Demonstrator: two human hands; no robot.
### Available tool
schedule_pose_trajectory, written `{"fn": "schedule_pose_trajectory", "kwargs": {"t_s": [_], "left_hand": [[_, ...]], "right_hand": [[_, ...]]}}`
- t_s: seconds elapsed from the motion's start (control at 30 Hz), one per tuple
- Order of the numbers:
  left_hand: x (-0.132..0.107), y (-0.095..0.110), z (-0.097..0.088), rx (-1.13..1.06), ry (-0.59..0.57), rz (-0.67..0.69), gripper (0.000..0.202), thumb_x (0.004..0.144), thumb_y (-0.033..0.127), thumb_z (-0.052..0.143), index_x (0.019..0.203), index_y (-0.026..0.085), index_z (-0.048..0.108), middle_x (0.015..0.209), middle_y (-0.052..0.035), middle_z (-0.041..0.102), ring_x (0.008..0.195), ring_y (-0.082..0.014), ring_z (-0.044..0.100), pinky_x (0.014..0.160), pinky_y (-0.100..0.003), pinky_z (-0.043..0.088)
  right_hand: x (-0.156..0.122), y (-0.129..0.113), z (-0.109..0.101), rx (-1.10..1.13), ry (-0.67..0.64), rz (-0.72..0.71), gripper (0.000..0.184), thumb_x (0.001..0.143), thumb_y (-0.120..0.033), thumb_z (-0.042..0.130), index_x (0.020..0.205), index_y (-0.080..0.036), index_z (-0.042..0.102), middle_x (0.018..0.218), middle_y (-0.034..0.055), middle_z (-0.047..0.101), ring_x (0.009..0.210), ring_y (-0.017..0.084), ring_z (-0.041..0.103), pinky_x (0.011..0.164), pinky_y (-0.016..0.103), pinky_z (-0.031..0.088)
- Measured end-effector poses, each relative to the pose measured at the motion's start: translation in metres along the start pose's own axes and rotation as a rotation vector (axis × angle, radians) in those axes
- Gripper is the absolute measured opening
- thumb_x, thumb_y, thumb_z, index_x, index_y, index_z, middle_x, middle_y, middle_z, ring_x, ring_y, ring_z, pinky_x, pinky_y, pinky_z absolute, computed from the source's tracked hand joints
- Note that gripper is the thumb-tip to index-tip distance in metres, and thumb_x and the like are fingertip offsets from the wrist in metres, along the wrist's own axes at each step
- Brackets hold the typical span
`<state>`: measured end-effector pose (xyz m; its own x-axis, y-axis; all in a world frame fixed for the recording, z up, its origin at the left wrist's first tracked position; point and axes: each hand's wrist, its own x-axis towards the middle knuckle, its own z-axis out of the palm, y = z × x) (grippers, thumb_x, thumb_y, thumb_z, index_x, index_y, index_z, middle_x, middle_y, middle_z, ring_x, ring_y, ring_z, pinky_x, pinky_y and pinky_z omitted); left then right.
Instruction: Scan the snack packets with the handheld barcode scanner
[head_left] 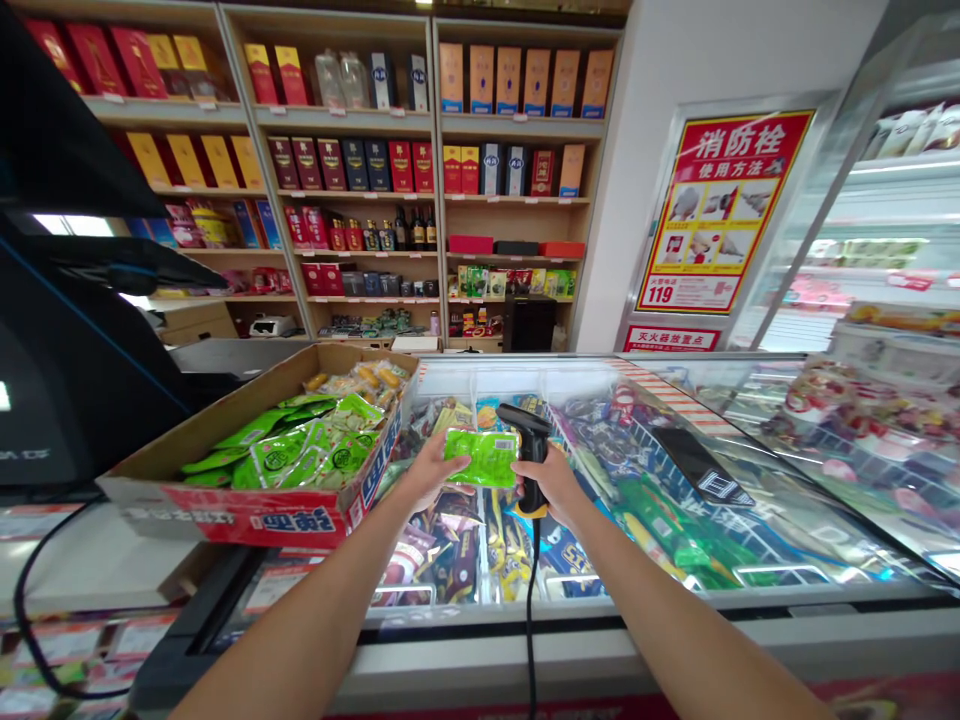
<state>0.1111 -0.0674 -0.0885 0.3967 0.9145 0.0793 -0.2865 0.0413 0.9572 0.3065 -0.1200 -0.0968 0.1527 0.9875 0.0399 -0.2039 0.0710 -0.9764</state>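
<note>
Between my two hands, above the glass-topped freezer (480,612), is a flat green snack packet (480,458) with a barcode at its upper right. My left hand (433,474) grips the packet by its left side, thumb on top. Wrapped round the handle of a black barcode scanner (532,455) is my right hand (553,478), close against the packet's right edge. The scanner stands upright with its head at the top, and a black cable hangs from its base toward me. Whether my right fingers also touch the packet I cannot tell.
A cardboard box (259,505) of green packets and yellow snacks stands to the left, beside a dark checkout machine (67,370). A dark phone-like slab (697,462) lies on the freezer glass at right. Shelves (345,115) of boxed goods and a red poster (726,210) stand behind.
</note>
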Motion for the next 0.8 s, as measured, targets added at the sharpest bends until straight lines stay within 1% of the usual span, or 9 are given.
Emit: {"fn": "schedule_pose_trajectory", "kwargs": {"t_s": [0.1, 0.17, 0.2, 0.27, 0.37, 0.53, 0.67, 0.8], "left_hand": [[0.009, -0.001, -0.006, 0.009, 0.204, 0.125, 0.06, 0.044, 0.022, 0.089, 0.1, 0.017, 0.066, 0.09, -0.006, 0.07, 0.071, -0.0213, 0.068, 0.048, -0.025, 0.055], [0.015, -0.001, -0.012, 0.015, 0.317, 0.183, 0.061, 0.042, 0.027, 0.089, 0.097, 0.016, 0.066, 0.084, -0.0046, 0.07, 0.07, -0.0221, 0.068, 0.049, -0.027, 0.056], [0.017, 0.0, -0.014, 0.016, 0.355, 0.197, 0.062, 0.041, 0.028, 0.089, 0.096, 0.016, 0.065, 0.082, -0.004, 0.069, 0.069, -0.0226, 0.068, 0.049, -0.028, 0.056], [0.02, 0.0, -0.018, 0.018, 0.404, 0.217, 0.063, 0.038, 0.031, 0.09, 0.095, 0.015, 0.065, 0.077, -0.003, 0.069, 0.068, -0.023, 0.068, 0.049, -0.029, 0.056], [0.021, 0.0, -0.019, 0.029, 0.437, 0.235, 0.062, 0.038, 0.032, 0.089, 0.092, 0.015, 0.064, 0.074, -0.0027, 0.068, 0.066, -0.023, 0.068, 0.047, -0.028, 0.055], [0.019, 0.0, -0.016, 0.066, 0.435, 0.246, 0.058, 0.04, 0.034, 0.088, 0.089, 0.015, 0.065, 0.077, -0.0043, 0.069, 0.065, -0.0228, 0.068, 0.046, -0.029, 0.055], [0.019, -0.001, -0.015, 0.081, 0.431, 0.253, 0.059, 0.041, 0.036, 0.088, 0.091, 0.014, 0.065, 0.08, -0.0056, 0.07, 0.067, -0.0244, 0.069, 0.044, -0.029, 0.054], [0.02, -0.001, -0.015, 0.087, 0.426, 0.254, 0.06, 0.041, 0.035, 0.088, 0.093, 0.014, 0.065, 0.079, -0.0054, 0.07, 0.067, -0.0247, 0.069, 0.044, -0.029, 0.055]], "right_hand": [[-0.002, -0.007, -0.002, 0.062, 0.021, -0.005, 0.036, 0.058, -0.033, 0.078, 0.075, -0.02, 0.05, 0.05, -0.0058, 0.056, 0.038, 0.01, 0.048, 0.038, 0.024, 0.041], [-0.004, -0.016, -0.007, 0.146, 0.001, -0.01, 0.038, 0.062, -0.041, 0.077, 0.081, -0.02, 0.053, 0.055, -0.0051, 0.057, 0.04, 0.009, 0.048, 0.037, 0.022, 0.039], [-0.005, -0.021, -0.01, 0.181, -0.032, -0.007, 0.04, 0.063, -0.045, 0.076, 0.085, -0.02, 0.054, 0.056, -0.0049, 0.057, 0.041, 0.009, 0.048, 0.036, 0.022, 0.038], [-0.008, -0.029, -0.015, 0.19, -0.09, -0.003, 0.043, 0.065, -0.052, 0.074, 0.086, -0.019, 0.055, 0.058, -0.0039, 0.057, 0.041, 0.009, 0.047, 0.036, 0.022, 0.039], [-0.01, -0.034, -0.018, 0.079, -0.125, -0.013, 0.043, 0.066, -0.054, 0.074, 0.082, -0.019, 0.055, 0.057, -0.0038, 0.056, 0.04, 0.009, 0.046, 0.035, 0.022, 0.038], [-0.011, -0.022, -0.012, -0.125, -0.192, -0.047, 0.039, 0.071, -0.053, 0.071, 0.078, -0.019, 0.053, 0.054, -0.0049, 0.054, 0.037, 0.008, 0.045, 0.035, 0.021, 0.038], [-0.01, -0.015, -0.009, -0.16, -0.246, -0.064, 0.036, 0.073, -0.053, 0.068, 0.076, -0.02, 0.053, 0.051, -0.0058, 0.053, 0.036, 0.008, 0.044, 0.035, 0.021, 0.037], [-0.01, -0.016, -0.009, -0.155, -0.224, -0.048, 0.035, 0.073, -0.051, 0.068, 0.075, -0.02, 0.053, 0.049, -0.006, 0.052, 0.035, 0.009, 0.044, 0.035, 0.021, 0.037]]}}
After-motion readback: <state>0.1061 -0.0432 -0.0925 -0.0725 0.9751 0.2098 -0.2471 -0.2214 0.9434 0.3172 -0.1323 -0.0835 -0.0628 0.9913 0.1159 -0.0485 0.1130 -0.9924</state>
